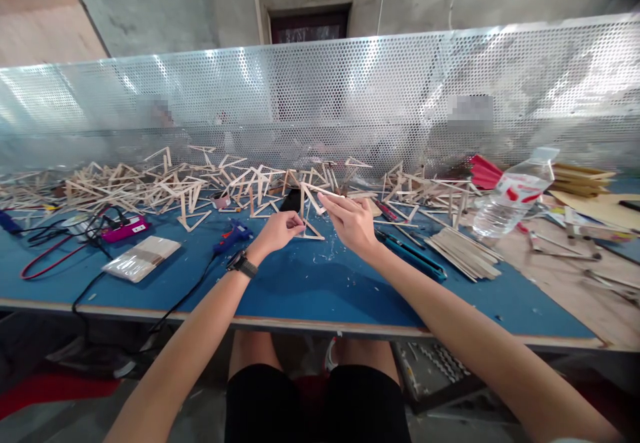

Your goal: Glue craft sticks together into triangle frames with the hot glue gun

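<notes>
A small frame of thin wooden sticks [314, 236] stands between my hands, with angled pieces meeting near its top. My left hand [283, 231] is closed in a pinch at the frame's lower left side; its fingertips partly cover the sticks. On the other side, my right hand [354, 221] has its fingers straight and pressed together, the tips at the frame's upper right stick. Its thumb is mostly hidden. Left of my left hand lies a blue glue gun [233, 236]. A dark flat object [291, 201] lies behind the frame.
Many stick frames [135, 186] are heaped along the perforated metal screen [320, 96]. Right of my hands are a teal utility knife [413, 256], loose wooden sticks [465, 253] and a plastic bottle [515, 196]. To the left lie a packet of sticks [143, 258] and a purple power strip [125, 228] with cables.
</notes>
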